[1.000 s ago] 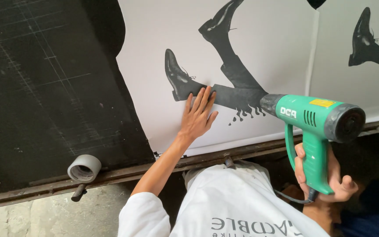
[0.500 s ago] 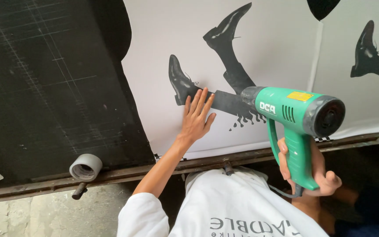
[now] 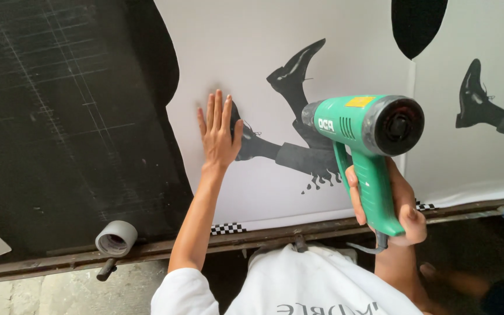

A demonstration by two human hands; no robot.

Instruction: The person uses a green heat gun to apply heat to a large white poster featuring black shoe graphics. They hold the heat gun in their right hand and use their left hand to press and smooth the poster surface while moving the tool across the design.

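Both hands work: left hand (image 3: 219, 135) fingers spread flat on white printed sheet (image 3: 298, 35), right hand (image 3: 401, 201) clenched around green heat gun (image 3: 363, 125).

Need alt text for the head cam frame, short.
Seen from above, a person's left hand presses flat on a white printed sheet showing black shoes and legs, while the right hand holds a green heat gun by its handle, nozzle toward the sheet. A grey tape roll sits on a peg on the metal rail lower left.
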